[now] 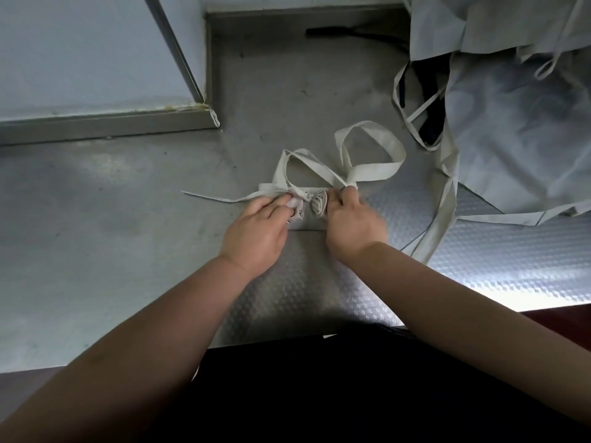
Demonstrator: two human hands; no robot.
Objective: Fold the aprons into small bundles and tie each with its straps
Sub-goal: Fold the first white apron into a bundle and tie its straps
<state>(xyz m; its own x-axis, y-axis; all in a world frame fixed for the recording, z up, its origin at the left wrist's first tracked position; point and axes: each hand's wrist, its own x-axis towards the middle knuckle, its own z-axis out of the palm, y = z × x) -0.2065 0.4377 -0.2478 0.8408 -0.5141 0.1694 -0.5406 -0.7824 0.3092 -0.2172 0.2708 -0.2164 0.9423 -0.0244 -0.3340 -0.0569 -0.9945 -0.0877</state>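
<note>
Forearms (447,298) reach out over dark clothing (303,394) and across the near edge of the steel tabletop (112,225). Near its middle lies the apron bundle (315,204), small and rolled, flat on the metal between the two hands. Its pale straps (374,174) are wrapped round it and rise behind it in two loose loops, with one thin tail running off toward the left edge. The left hand (256,231) has its fingers curled tight on the strap at the bundle's left end. The right hand (351,222) pinches the strap at the right end, fingertips (347,195) closed together on it. Toward the far right corner sits a heap of loose aprons (511,123), straps trailing off it toward the near edge. A dark object (339,32), too dim to identify, lies along the far edge.
</note>
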